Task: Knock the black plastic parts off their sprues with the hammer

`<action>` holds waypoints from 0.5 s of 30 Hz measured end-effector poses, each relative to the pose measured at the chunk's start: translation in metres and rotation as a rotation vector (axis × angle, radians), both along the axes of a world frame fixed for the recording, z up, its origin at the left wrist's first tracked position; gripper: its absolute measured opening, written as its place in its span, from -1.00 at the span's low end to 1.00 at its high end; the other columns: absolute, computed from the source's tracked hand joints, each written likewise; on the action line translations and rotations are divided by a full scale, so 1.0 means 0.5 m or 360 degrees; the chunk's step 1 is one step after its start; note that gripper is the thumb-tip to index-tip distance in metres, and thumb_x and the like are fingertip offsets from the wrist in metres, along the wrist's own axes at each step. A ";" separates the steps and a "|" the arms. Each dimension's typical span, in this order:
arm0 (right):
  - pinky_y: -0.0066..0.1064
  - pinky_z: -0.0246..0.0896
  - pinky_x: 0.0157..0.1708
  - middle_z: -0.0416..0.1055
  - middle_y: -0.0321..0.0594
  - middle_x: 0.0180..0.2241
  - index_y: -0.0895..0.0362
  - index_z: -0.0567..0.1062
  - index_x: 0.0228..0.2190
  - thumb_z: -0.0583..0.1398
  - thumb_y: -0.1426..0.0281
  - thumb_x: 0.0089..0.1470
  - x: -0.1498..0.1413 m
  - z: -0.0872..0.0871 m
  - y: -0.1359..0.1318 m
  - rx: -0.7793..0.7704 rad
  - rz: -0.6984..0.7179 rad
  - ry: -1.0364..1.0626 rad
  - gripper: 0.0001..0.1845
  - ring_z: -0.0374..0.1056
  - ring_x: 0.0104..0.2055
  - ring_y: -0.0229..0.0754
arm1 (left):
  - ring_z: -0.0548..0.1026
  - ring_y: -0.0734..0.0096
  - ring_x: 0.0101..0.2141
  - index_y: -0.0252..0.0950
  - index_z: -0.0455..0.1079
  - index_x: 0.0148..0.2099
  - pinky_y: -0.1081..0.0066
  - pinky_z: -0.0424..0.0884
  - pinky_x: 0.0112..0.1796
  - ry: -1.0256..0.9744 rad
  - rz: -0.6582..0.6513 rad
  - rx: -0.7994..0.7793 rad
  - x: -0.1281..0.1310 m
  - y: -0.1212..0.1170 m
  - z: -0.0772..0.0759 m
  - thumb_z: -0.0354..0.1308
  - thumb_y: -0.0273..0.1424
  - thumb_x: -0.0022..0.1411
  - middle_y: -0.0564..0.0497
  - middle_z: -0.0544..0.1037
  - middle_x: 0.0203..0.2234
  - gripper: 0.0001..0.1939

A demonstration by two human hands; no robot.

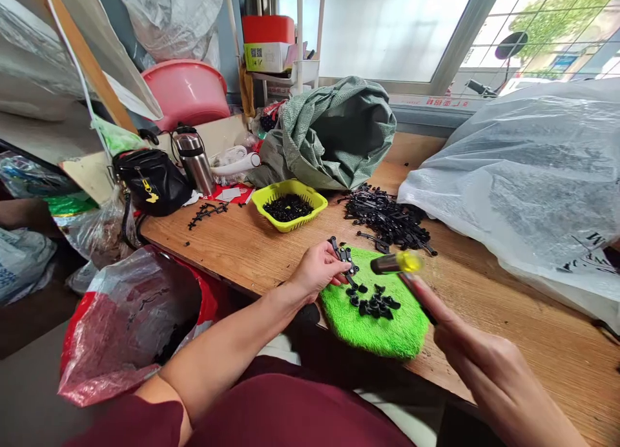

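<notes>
My left hand (pixel 317 269) pinches a black plastic strip of parts (pixel 345 258) over the left edge of a bright green cloth pad (pixel 382 327). Several small black pieces (pixel 375 303) lie loose on the pad. My right hand (pixel 484 363) grips the handle of a small hammer, whose yellow and metal head (pixel 398 263) hovers just right of the strip, above the pad. A heap of black plastic strips (pixel 387 218) lies behind the pad on the wooden table (pixel 508 305).
A yellow basket (pixel 289 205) of black pieces stands behind the pad, a green sack (pixel 334 130) beyond it. A large clear plastic bag (pixel 533 176) fills the right. A black pouch (pixel 150 179), steel flask (pixel 194 159) and pink basin (pixel 186 92) sit left. A red-lined bag (pixel 130 318) hangs off the table.
</notes>
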State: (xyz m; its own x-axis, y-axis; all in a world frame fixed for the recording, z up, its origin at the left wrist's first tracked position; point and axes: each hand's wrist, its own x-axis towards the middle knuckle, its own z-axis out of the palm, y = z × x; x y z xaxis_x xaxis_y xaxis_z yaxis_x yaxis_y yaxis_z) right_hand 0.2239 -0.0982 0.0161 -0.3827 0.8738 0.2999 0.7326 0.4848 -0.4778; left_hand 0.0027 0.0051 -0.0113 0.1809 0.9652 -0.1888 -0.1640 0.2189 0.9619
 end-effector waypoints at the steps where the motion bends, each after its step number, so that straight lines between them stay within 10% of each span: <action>1: -0.37 0.43 -0.38 0.54 -0.26 -0.14 -0.13 0.09 0.27 -0.09 0.42 0.28 -0.002 0.008 0.005 -0.0021 0.0065 -0.0105 -0.44 0.52 -0.28 -0.06 | 0.41 0.59 -0.71 -0.30 0.13 -0.41 0.69 0.17 -0.69 0.0007 0.0006 0.0019 0.001 -0.001 0.000 0.27 -0.53 0.01 0.16 0.44 -0.72 -0.70; 8: -0.33 0.43 -0.45 0.49 -0.19 -0.05 -0.11 -0.05 0.31 -0.10 0.49 0.25 -0.009 0.017 0.008 0.0161 0.0111 -0.0282 -0.35 0.51 -0.24 0.03 | 0.39 0.58 -0.71 -0.29 0.13 -0.43 0.69 0.21 -0.72 0.0029 -0.0002 0.0104 0.004 0.001 -0.011 0.26 -0.53 0.01 0.19 0.39 -0.73 -0.71; 12: -0.33 0.30 -0.70 0.57 -0.26 -0.42 -0.15 0.00 0.30 -0.11 0.51 0.22 -0.017 0.011 0.006 0.0088 0.0166 -0.0498 -0.33 0.46 -0.59 -0.01 | 0.38 0.60 -0.72 -0.29 0.14 -0.43 0.71 0.20 -0.75 0.0075 0.0035 0.0136 0.006 0.002 -0.016 0.22 -0.57 0.02 0.20 0.39 -0.72 -0.74; 15: -0.31 0.38 -0.56 0.55 -0.20 -0.19 -0.15 -0.10 0.32 -0.10 0.46 0.26 -0.018 0.008 0.008 0.0094 0.0110 -0.0329 -0.35 0.52 -0.31 0.07 | 0.41 0.58 -0.71 -0.30 0.13 -0.43 0.72 0.19 -0.76 0.0126 -0.0001 0.0142 0.009 0.001 -0.010 0.20 -0.58 0.03 0.19 0.40 -0.71 -0.75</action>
